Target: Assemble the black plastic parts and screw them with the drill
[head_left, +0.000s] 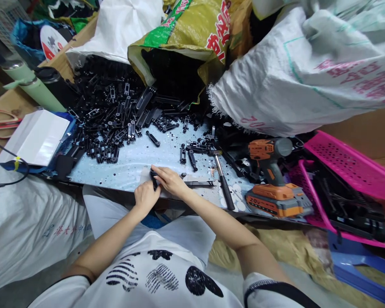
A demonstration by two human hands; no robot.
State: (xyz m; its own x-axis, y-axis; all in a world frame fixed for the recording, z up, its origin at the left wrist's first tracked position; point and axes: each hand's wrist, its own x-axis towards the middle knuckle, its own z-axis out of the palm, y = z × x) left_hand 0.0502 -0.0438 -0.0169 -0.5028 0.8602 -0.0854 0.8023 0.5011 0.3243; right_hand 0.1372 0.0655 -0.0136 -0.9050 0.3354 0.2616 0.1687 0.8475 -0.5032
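Observation:
Close together at the table's front edge, both my hands are closed around a small black part [154, 179]. My left hand [146, 196] grips it from below and the left. My right hand [169, 180] lies over its top and right side, so most of the part is hidden. Just right of my right hand lies a long dark bar with a grey metal piece [199, 181]. Beyond it a hammer [223, 177] with a black handle rests on the table. Several loose black link-shaped parts [191, 159] lie behind my hands.
A large heap of black parts [115, 111] spreads at the back left, below a yellow-green sack [182, 30] and white sacks [308, 72]. An orange cordless drill [276, 196] stands on the right, beside a pink basket [353, 167]. Red scissors [3, 124] lie far left.

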